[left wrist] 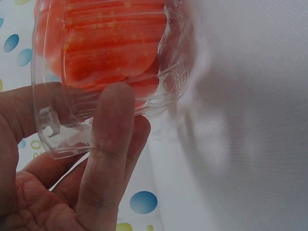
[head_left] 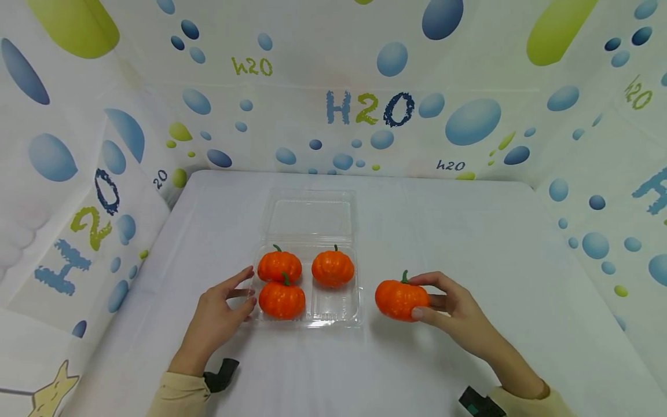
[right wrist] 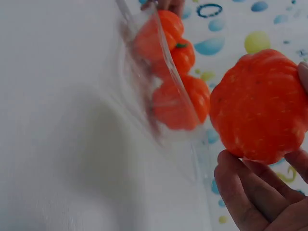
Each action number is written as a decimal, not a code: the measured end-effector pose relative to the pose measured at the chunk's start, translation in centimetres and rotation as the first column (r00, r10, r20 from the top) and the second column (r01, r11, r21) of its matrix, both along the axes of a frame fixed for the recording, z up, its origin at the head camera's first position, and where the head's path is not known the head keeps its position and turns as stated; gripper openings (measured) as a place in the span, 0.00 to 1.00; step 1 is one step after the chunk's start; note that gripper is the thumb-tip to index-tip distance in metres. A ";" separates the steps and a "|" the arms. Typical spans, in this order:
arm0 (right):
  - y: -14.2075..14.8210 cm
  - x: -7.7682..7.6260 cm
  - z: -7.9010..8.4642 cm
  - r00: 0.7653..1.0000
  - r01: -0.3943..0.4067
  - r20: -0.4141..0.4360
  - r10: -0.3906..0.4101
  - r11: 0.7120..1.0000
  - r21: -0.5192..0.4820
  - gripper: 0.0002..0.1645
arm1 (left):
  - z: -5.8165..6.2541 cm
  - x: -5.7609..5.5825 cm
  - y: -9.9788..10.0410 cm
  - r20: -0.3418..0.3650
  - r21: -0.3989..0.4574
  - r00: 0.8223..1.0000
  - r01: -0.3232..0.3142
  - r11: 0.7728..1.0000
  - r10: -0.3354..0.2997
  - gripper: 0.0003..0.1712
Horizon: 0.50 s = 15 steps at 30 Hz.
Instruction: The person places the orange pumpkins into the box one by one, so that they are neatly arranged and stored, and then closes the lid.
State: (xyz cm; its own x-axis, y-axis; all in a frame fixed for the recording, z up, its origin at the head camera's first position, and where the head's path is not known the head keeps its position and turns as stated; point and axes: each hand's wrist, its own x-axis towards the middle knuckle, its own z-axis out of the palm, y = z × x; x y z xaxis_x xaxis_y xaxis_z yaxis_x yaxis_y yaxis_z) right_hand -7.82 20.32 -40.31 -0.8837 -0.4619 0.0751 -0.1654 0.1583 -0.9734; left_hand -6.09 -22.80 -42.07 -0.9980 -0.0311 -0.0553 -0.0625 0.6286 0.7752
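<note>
A clear plastic clamshell box point(head_left: 336, 310) lies with its lid point(head_left: 312, 215) folded back. Three small orange pumpkins sit inside: a back left one point(head_left: 278, 267), a front left one point(head_left: 282, 301) and a back right one point(head_left: 333, 268). My left hand point(head_left: 217, 315) holds the box by its left edge; in the left wrist view, fingers point(left wrist: 113, 130) lie on both sides of the clear rim. To the right of the box, my right hand point(head_left: 461, 318) grips a fourth pumpkin point(head_left: 400, 301) with thumb and fingers, above the table. This pumpkin's underside faces the right wrist view.
A white cloth covers the table point(head_left: 458, 231). Behind it and at both sides hang white sheets point(head_left: 292, 127) printed with blue and green drops and lettering. A dark strap-like device point(head_left: 221, 375) sits at the left wrist, another point(head_left: 480, 402) at the right.
</note>
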 end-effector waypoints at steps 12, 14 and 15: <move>-5.1 -0.6 0.4 0.995 0.023 -0.102 -0.022 1.000 0.001 0.20 | 0.1 0.0 0.0 0.007 0.013 1.000 0.006 1.000 -0.006 0.36; -5.8 -0.8 0.3 0.995 0.018 -0.103 -0.018 1.000 -0.007 0.20 | 0.1 0.0 0.0 0.011 0.010 1.000 0.002 1.000 -0.003 0.36; -6.1 -0.8 0.2 0.995 0.013 -0.100 -0.014 1.000 -0.012 0.20 | 0.0 0.0 -0.1 0.012 0.010 1.000 0.002 1.000 -0.002 0.36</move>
